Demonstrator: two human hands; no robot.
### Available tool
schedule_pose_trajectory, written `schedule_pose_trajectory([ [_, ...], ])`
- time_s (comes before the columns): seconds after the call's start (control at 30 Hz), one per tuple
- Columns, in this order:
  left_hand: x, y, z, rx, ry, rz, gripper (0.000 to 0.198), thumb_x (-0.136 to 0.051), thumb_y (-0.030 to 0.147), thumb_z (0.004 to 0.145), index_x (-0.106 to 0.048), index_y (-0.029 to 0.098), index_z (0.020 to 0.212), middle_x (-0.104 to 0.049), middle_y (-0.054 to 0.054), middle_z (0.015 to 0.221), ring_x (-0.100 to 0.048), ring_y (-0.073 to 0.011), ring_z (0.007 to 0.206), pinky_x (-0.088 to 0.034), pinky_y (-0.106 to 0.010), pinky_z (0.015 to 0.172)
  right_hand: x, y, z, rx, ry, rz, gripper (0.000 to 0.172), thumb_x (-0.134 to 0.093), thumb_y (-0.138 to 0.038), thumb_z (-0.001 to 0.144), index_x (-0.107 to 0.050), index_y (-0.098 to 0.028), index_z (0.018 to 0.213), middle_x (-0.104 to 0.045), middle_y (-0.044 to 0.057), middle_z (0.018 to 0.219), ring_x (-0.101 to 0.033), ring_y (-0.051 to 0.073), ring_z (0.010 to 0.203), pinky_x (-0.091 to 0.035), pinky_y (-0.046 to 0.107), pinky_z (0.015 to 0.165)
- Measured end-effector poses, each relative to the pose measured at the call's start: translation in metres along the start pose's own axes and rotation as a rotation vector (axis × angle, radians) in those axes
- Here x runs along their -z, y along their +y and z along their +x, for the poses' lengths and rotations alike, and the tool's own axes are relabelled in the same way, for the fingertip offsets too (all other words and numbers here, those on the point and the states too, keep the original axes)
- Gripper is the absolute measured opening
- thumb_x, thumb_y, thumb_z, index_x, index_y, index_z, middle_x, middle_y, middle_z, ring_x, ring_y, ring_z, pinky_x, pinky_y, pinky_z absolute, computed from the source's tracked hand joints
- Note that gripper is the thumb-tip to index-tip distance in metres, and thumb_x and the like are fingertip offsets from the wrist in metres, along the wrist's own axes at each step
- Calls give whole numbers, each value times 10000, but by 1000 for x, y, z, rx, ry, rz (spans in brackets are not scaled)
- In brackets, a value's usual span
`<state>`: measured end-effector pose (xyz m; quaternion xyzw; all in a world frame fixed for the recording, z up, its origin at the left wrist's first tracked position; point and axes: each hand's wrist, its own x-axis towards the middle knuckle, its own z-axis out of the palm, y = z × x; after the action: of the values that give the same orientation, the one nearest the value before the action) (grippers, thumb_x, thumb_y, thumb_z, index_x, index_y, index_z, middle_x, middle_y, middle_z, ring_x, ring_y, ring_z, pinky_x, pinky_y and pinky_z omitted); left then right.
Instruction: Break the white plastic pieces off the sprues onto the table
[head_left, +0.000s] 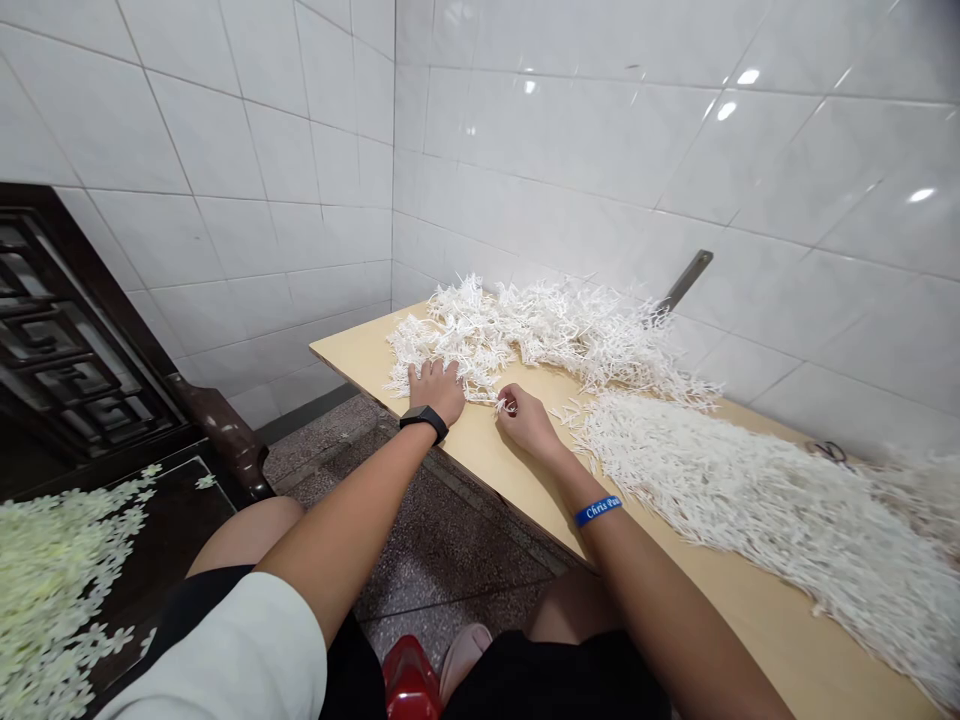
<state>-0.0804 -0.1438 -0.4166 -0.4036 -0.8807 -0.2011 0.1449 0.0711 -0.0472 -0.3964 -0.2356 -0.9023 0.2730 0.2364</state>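
Note:
My left hand (439,392), a black band on its wrist, rests palm down with fingers spread at the near edge of a tangled heap of white branching sprigs (570,325). Its fingertips touch the sprigs. My right hand (527,424) is closed in a pinch just to the right. Between thumb and forefinger it holds a small white sprig (502,404), whose thin tips stick out to the left; the rest is hidden by the fingers. Right of this hand, a wide layer of loose white strands (720,480) covers much of the tabletop.
The pale wooden table (360,345) stands against a white tiled wall (540,160). A flat metal bar (686,282) leans behind the heap. On the left, a dark carved chair (225,430) carries pale flower-shaped pieces (60,580). A red object (411,680) is down between my legs.

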Motion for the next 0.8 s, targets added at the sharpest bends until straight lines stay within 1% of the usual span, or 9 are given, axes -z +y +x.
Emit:
schedule_pose_trajectory([
  [0.1,0,0,1,7,-7,4,450,-276,361,941,-520,225,1294,-501,-124,1379,-390,-312,1281,-162,-554,1099,-3,-1,0,17,34,-55,173,-460,-158,688,-540,-206,834,-546,-7,697,-490,156,632,-352,263,604],
  [0.2,-1,0,2,15,-12,7,449,-277,367,941,-515,235,1298,-503,-113,1381,-385,-305,1285,-163,-554,1103,-4,-2,-1,17,67,-68,151,-456,-168,705,-547,-207,819,-545,-3,674,-481,163,619,-348,271,601],
  [0.27,-1,0,2,16,-15,6,450,-278,373,940,-512,241,1301,-495,-107,1393,-376,-303,1293,-160,-550,1105,-4,-3,-2,4,90,-51,143,-459,-186,732,-565,-206,826,-577,13,697,-500,172,635,-365,281,616],
  [0.33,0,1,2,19,-19,1,453,-276,374,940,-512,241,1302,-485,-106,1405,-367,-305,1300,-153,-549,1106,-2,-4,-3,-4,105,1,150,-462,-206,760,-596,-207,826,-632,37,771,-537,184,691,-396,292,656],
  [0.47,3,1,1,25,-46,-6,463,-268,373,939,-501,244,1318,-473,-106,1419,-358,-307,1305,-131,-546,1110,-1,-6,-3,-99,145,211,196,-497,-268,773,-666,-211,853,-685,56,933,-581,196,795,-448,311,730],
  [0.53,3,2,1,26,-49,-3,462,-273,375,938,-498,248,1321,-472,-104,1422,-358,-303,1305,-128,-541,1112,-1,-6,-2,-168,159,372,214,-542,-335,766,-684,-201,852,-682,59,903,-581,192,772,-459,310,706],
  [0.6,3,2,1,24,-39,1,458,-276,378,939,-504,249,1314,-478,-103,1415,-365,-300,1301,-135,-538,1110,-2,-6,0,-231,159,565,254,-598,-402,739,-691,-182,826,-663,61,822,-572,182,728,-457,296,652],
  [0.67,3,2,1,22,-35,3,457,-279,385,938,-508,248,1309,-488,-105,1406,-372,-300,1297,-148,-538,1106,-3,-5,2,-277,162,709,288,-639,-432,707,-694,-168,809,-644,63,778,-565,170,702,-448,278,601],
  [0.8,3,1,1,19,-43,3,459,-284,384,937,-505,241,1314,-486,-109,1408,-373,-303,1301,-164,-546,1102,-4,-2,4,-301,196,804,343,-633,-456,705,-694,-161,868,-660,86,859,-566,151,667,-463,273,564],
])
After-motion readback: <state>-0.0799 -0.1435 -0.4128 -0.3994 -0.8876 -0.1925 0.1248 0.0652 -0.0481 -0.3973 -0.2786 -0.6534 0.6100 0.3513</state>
